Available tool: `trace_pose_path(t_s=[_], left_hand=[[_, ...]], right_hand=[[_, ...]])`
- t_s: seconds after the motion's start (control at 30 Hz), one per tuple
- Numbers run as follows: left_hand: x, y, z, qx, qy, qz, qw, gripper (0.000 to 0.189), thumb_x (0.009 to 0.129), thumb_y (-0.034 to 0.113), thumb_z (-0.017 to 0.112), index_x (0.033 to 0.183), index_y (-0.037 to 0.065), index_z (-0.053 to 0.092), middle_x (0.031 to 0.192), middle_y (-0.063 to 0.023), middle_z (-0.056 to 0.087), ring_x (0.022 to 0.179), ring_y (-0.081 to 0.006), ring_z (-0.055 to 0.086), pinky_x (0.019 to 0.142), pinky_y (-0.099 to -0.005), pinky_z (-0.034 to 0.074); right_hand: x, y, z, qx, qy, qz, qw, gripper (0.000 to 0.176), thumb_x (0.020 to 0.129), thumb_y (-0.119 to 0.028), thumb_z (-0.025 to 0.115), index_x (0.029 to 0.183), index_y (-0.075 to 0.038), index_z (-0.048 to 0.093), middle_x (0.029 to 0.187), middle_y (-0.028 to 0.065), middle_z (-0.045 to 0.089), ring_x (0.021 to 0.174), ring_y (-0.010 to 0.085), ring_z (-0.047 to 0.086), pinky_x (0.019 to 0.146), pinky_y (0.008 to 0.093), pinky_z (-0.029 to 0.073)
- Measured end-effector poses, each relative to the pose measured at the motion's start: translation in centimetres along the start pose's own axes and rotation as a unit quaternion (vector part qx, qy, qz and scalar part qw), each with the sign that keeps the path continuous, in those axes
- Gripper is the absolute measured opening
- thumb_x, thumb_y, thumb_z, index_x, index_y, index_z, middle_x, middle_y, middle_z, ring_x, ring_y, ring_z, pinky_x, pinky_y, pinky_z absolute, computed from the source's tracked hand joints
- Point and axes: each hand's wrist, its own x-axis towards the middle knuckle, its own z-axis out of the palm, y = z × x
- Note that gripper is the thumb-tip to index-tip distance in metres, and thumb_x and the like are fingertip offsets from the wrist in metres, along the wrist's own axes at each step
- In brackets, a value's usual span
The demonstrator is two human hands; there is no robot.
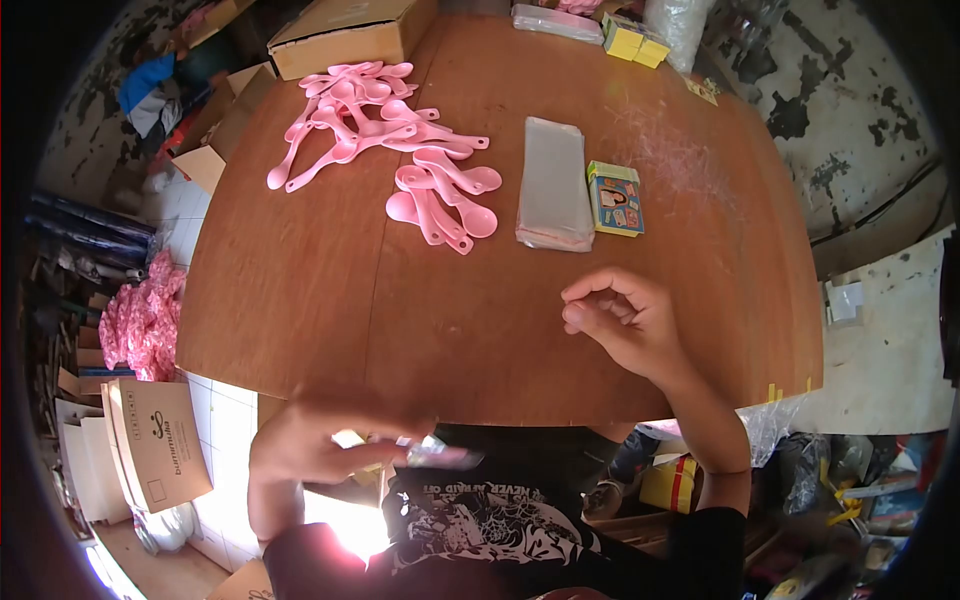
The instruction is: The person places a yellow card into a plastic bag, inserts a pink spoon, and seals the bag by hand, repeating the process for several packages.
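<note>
Low at the table's front edge, my left hand (325,435) is blurred by motion. Its fingers are closed on a small shiny packet (440,455), clear with a pinkish tint; the contents are too smeared to make out. My right hand (625,318) hovers over the front right of the table, fingers curled and thumb close to the index fingertip. Whether anything thin sits in that pinch cannot be seen. Beyond it lie a stack of clear plastic bags (555,185) and a stack of small printed cards (615,200). Pink spoons (445,195) lie in a small group and a larger pile (350,120).
Thin clear strips (675,155) are scattered at the table's right. A cardboard box (350,35), more bags (558,23) and yellow card stacks (635,42) stand along the far edge. Another box (155,445) and a pink plastic heap (145,320) are at the left.
</note>
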Motion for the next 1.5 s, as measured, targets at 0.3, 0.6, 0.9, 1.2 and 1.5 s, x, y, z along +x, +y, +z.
trace_pose_path(t_s=[0.3,0.6,0.9,1.2,1.5], left_hand=[[-11.3,-2.3,1.9,0.295,-0.092,-0.3,0.903,0.045,0.081,0.016,0.075,0.121,0.001,0.06,0.113,-0.0176,0.066,0.09,-0.0307,0.069,0.078,-0.0361,0.057],[3.7,0.8,0.0,0.154,-0.141,0.033,0.978,0.038,0.085,0.016,0.071,0.12,0.004,0.061,0.109,-0.0151,0.066,0.094,-0.0311,0.067,0.08,-0.0386,0.055],[14.3,-5.5,0.5,0.332,0.149,0.18,0.914,0.027,0.078,0.006,0.072,0.105,0.008,0.066,0.126,-0.0122,0.06,0.113,-0.0314,0.059,0.103,-0.0488,0.041],[13.8,-6.7,0.7,0.146,0.17,0.154,0.962,0.011,0.079,0.001,0.071,0.09,0.004,0.068,0.099,-0.0093,0.071,0.094,-0.0246,0.068,0.095,-0.0427,0.048],[12.5,-5.1,-0.8,-0.178,0.286,0.026,0.941,0.022,0.089,0.007,0.069,0.109,-0.002,0.066,0.102,-0.0097,0.072,0.088,-0.0126,0.068,0.078,-0.0256,0.055]], right_hand=[[7.8,1.9,-3.2,-0.434,0.006,-0.117,0.893,0.013,0.078,-0.009,0.074,0.089,-0.002,0.071,0.081,0.0086,0.07,0.064,0.016,0.061,0.06,0.0312,0.046],[8.6,2.7,-3.0,-0.436,0.036,-0.031,0.899,0.009,0.08,-0.013,0.069,0.083,-0.004,0.072,0.083,0.0109,0.069,0.075,0.0276,0.066,0.067,0.038,0.05],[4.6,-1.2,-0.4,-0.345,-0.025,-0.136,0.928,0.01,0.084,-0.013,0.071,0.087,-0.004,0.071,0.082,0.0098,0.066,0.068,0.0242,0.064,0.061,0.0339,0.049],[5.0,2.1,-3.6,-0.436,-0.015,-0.179,0.882,0.024,0.086,-0.014,0.069,0.106,-0.002,0.066,0.101,0.0114,0.066,0.079,0.0272,0.064,0.07,0.0356,0.052],[4.7,1.9,-7.3,-0.574,0.055,-0.129,0.807,0.029,0.079,-0.01,0.071,0.107,-0.004,0.067,0.115,0.0115,0.064,0.1,0.032,0.061,0.083,0.0404,0.051]])
